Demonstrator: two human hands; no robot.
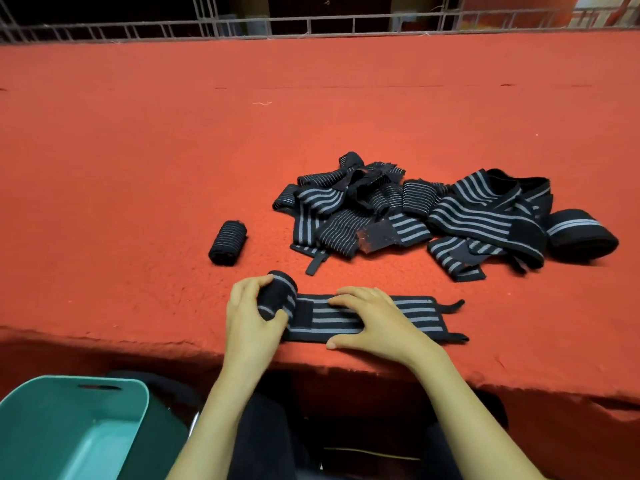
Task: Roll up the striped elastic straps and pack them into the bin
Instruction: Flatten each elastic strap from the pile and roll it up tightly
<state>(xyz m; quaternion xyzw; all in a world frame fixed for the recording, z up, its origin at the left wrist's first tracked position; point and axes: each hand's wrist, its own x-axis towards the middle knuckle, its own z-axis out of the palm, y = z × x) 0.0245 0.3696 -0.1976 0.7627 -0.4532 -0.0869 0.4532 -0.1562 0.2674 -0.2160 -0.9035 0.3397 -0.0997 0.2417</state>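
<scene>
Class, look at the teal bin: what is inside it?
The visible part of the teal bin holds no straps, only its bare floor. Its near portion is cut off by the frame, so that part cannot be checked.

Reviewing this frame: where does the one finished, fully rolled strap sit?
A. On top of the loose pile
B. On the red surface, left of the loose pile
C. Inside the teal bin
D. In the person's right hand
B: the finished roll lies alone on the red surface, left of the loose pile; the visible part of the teal bin holds nothing, and the right hand presses the flat strap.
</scene>
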